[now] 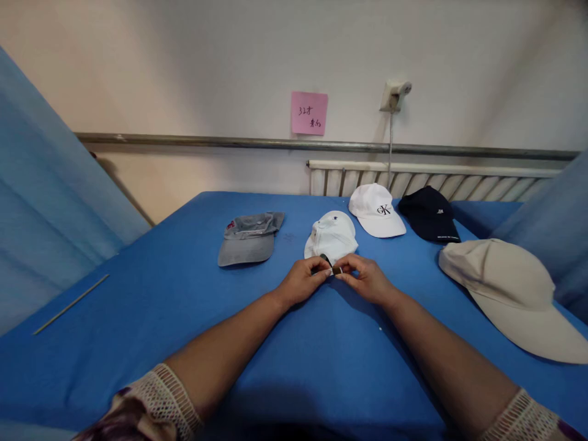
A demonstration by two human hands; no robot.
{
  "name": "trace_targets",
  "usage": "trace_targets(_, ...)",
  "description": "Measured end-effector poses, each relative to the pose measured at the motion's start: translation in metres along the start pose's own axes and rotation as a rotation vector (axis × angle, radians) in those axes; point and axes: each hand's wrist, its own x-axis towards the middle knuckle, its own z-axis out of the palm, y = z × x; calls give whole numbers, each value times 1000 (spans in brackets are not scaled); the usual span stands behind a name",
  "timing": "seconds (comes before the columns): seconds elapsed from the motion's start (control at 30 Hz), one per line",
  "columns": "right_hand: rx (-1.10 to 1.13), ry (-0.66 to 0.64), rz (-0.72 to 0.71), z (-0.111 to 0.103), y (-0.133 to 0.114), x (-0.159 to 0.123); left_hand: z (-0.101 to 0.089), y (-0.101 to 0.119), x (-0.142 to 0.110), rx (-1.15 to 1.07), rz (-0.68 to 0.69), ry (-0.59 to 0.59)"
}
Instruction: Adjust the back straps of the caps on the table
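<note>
A white baseball cap (334,237) lies in the middle of the blue-covered bed, its back opening facing me. My left hand (299,282) pinches one end of its adjustment strap between thumb and fingers. From the other side, my right hand (367,280) grips the strap near a small dark, brownish buckle (337,270). Both sets of fingertips almost meet in front of the cap. The cap's brim is hidden on the far side.
A grey cap (250,239) lies left on the bed (184,269). At right are a white lettered cap (376,211), a black cap (429,214) and a beige cap (509,275). A thin stick (71,304) lies far left. Behind stand a radiator (427,177) and wall rail (206,142).
</note>
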Motion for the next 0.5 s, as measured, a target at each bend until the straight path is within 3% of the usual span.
trace_targets(0.33,1,17,35,0,2,-1,-11,2,-3,106,52,-81)
trace_targets(0.5,9,30,54,1,3,-1,-8,-2,-3,91,31,-61)
